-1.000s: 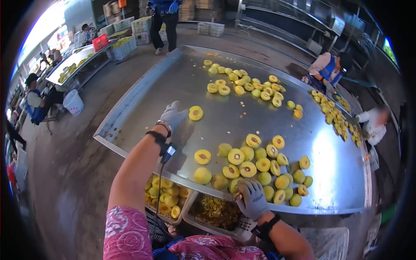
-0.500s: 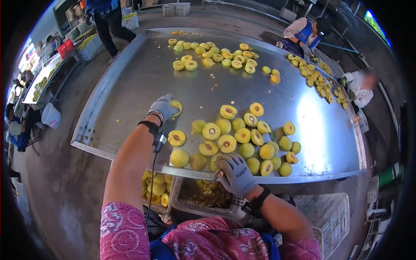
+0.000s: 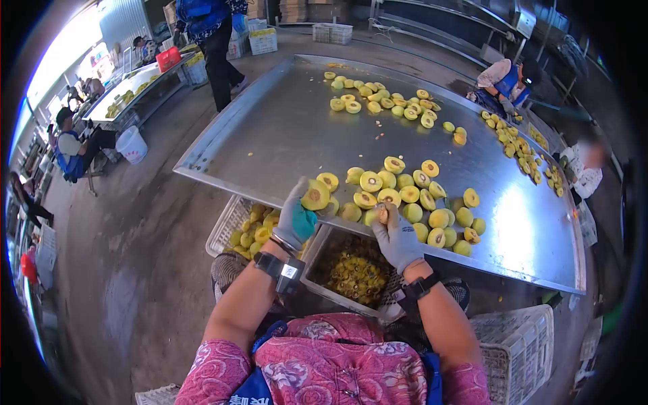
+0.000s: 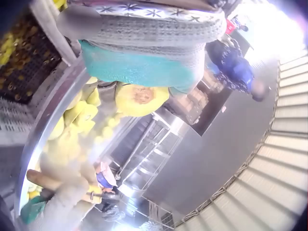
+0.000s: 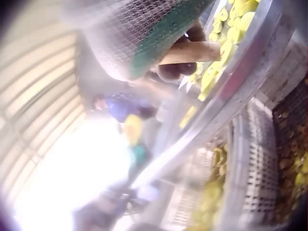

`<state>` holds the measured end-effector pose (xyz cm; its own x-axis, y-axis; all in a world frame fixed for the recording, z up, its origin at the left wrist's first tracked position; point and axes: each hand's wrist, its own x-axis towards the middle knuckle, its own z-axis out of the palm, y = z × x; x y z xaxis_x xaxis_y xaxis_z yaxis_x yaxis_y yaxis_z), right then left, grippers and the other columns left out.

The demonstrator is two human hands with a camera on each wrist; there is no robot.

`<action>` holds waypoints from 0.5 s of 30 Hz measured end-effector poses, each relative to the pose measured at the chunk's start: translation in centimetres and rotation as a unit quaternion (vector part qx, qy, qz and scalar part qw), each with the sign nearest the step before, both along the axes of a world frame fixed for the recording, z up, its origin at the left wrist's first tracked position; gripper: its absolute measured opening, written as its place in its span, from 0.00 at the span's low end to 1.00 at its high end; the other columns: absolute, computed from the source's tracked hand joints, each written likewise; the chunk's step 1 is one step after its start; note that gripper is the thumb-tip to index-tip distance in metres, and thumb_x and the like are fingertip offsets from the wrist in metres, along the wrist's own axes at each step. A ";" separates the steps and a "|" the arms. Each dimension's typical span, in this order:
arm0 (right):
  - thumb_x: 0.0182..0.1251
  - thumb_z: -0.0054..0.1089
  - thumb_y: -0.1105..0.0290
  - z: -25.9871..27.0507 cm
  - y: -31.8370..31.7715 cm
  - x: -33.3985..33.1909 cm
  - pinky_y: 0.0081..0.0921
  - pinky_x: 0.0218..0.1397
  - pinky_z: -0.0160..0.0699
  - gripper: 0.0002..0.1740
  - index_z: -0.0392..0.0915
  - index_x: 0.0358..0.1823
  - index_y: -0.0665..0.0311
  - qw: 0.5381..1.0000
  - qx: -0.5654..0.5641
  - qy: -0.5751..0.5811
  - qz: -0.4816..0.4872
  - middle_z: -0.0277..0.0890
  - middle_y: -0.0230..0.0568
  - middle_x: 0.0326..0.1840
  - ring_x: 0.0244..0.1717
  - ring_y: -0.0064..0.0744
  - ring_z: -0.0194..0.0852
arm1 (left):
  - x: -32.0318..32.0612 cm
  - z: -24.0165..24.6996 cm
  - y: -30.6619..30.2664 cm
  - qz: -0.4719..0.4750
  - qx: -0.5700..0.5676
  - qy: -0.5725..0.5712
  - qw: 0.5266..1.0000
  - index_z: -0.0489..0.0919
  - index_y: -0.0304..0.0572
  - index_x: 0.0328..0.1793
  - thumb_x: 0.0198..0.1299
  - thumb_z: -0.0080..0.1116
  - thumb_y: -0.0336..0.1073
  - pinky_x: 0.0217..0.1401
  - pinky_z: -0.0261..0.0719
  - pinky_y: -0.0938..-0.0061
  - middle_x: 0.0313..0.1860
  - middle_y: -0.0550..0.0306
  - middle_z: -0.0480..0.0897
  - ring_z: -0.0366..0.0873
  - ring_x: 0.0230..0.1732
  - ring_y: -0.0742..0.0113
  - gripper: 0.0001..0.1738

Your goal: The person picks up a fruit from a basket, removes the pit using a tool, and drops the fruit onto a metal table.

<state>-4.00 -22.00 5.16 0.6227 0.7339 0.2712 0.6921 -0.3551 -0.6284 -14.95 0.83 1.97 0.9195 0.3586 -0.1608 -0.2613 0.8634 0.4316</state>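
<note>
My gloved left hand holds a yellow peach half at the near edge of the metal table. Its cut face shows a brown centre, also visible on the peach half in the left wrist view. To the right, my gloved right hand grips a small tool with a wooden handle; a short metal part shows beyond the handle in the left wrist view. This hand is beside a group of halved peaches lying on the table, some cut side up, others skin side up.
Below the edge stand a crate of peach halves and a bin of brown and yellow scraps. More halves lie farther back. A white crate is at my right. People work at the right side; a person stands beyond the table.
My left hand reached a peach half out on the table, took hold of it and brought it back to the near edge. My right hand stays near the edge with its tool.
</note>
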 end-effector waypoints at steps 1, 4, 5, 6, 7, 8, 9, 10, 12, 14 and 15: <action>0.73 0.53 0.57 0.2 0.0 -1.2 0.47 0.55 0.74 0.19 0.68 0.54 0.64 0.999 -0.003 0.037 0.024 0.78 0.59 0.47 0.50 0.66 0.76 | -0.6 0.1 -0.9 -0.005 -0.018 -0.021 1.000 0.71 0.36 0.63 0.72 0.50 0.53 0.58 0.83 0.53 0.56 0.44 0.79 0.82 0.53 0.49 0.27; 0.74 0.52 0.51 -1.0 -0.2 -4.4 0.48 0.57 0.74 0.25 0.66 0.58 0.65 0.988 -0.021 0.128 0.079 0.78 0.65 0.50 0.55 0.67 0.75 | -1.7 -0.9 -3.3 -0.047 -0.076 -0.047 0.995 0.73 0.35 0.62 0.73 0.47 0.55 0.61 0.80 0.53 0.56 0.45 0.80 0.80 0.55 0.49 0.28; 0.74 0.50 0.49 -1.2 -0.2 -5.4 0.48 0.57 0.73 0.27 0.67 0.58 0.65 0.986 -0.042 0.147 0.060 0.78 0.67 0.50 0.54 0.66 0.76 | -1.8 -1.4 -4.0 -0.029 -0.070 -0.039 0.996 0.73 0.36 0.62 0.73 0.47 0.54 0.61 0.80 0.53 0.56 0.45 0.80 0.80 0.56 0.50 0.28; 0.74 0.49 0.48 -1.8 -0.1 -6.1 0.49 0.57 0.73 0.27 0.67 0.58 0.66 0.986 -0.029 0.153 0.056 0.78 0.67 0.49 0.54 0.66 0.76 | -1.8 -1.7 -4.7 -0.010 -0.064 -0.032 0.997 0.73 0.36 0.62 0.73 0.48 0.54 0.60 0.80 0.54 0.56 0.45 0.80 0.80 0.56 0.50 0.28; 0.74 0.48 0.48 -2.2 0.0 -6.7 0.49 0.56 0.73 0.27 0.67 0.57 0.66 0.986 -0.016 0.160 0.052 0.78 0.68 0.48 0.54 0.66 0.76 | -1.9 -2.1 -5.3 0.008 -0.058 -0.025 0.998 0.73 0.36 0.62 0.73 0.48 0.54 0.60 0.80 0.54 0.56 0.46 0.80 0.79 0.56 0.51 0.27; 0.75 0.48 0.48 -2.3 -0.1 -7.0 0.47 0.56 0.73 0.27 0.67 0.58 0.66 0.981 -0.030 0.183 0.052 0.78 0.66 0.48 0.54 0.65 0.76 | -2.0 -2.4 -5.7 -0.012 -0.059 -0.043 0.997 0.72 0.38 0.63 0.74 0.47 0.53 0.60 0.80 0.56 0.57 0.47 0.80 0.79 0.56 0.52 0.26; 0.75 0.48 0.49 -1.7 -0.1 -7.4 0.45 0.56 0.73 0.27 0.67 0.59 0.67 0.976 -0.044 0.205 0.052 0.79 0.64 0.48 0.54 0.63 0.77 | -2.2 -2.3 -6.3 -0.010 -0.064 -0.044 0.997 0.72 0.39 0.63 0.74 0.46 0.52 0.60 0.80 0.57 0.58 0.47 0.79 0.79 0.57 0.53 0.25; 0.75 0.48 0.50 -1.2 -0.1 -7.5 0.43 0.55 0.74 0.27 0.67 0.60 0.67 0.971 -0.058 0.227 0.053 0.79 0.63 0.48 0.54 0.62 0.78 | -2.2 -2.1 -7.1 -0.007 -0.069 -0.046 0.997 0.72 0.39 0.63 0.75 0.46 0.51 0.61 0.79 0.58 0.58 0.48 0.79 0.79 0.57 0.54 0.24; 0.75 0.48 0.51 -1.1 0.0 -7.9 0.45 0.54 0.74 0.26 0.68 0.59 0.67 0.974 -0.039 0.219 0.046 0.79 0.63 0.46 0.52 0.63 0.78 | -2.6 -1.7 -8.2 -0.010 -0.067 -0.059 0.996 0.72 0.40 0.64 0.75 0.46 0.49 0.62 0.79 0.59 0.59 0.48 0.79 0.78 0.58 0.55 0.23; 0.75 0.48 0.51 -1.0 0.0 -8.1 0.48 0.53 0.73 0.26 0.68 0.57 0.67 0.979 -0.031 0.199 0.039 0.79 0.66 0.45 0.51 0.65 0.77 | -3.1 -0.9 -8.9 -0.023 -0.050 -0.084 0.995 0.72 0.41 0.65 0.76 0.46 0.48 0.64 0.78 0.60 0.59 0.50 0.78 0.78 0.59 0.56 0.22; 0.75 0.47 0.50 -1.0 -0.1 -8.0 0.50 0.53 0.73 0.26 0.68 0.57 0.67 0.982 -0.033 0.184 0.035 0.79 0.67 0.45 0.51 0.67 0.76 | -3.1 -1.1 -9.1 -0.020 -0.056 -0.079 0.995 0.72 0.41 0.66 0.76 0.46 0.48 0.64 0.77 0.60 0.59 0.50 0.78 0.78 0.59 0.56 0.22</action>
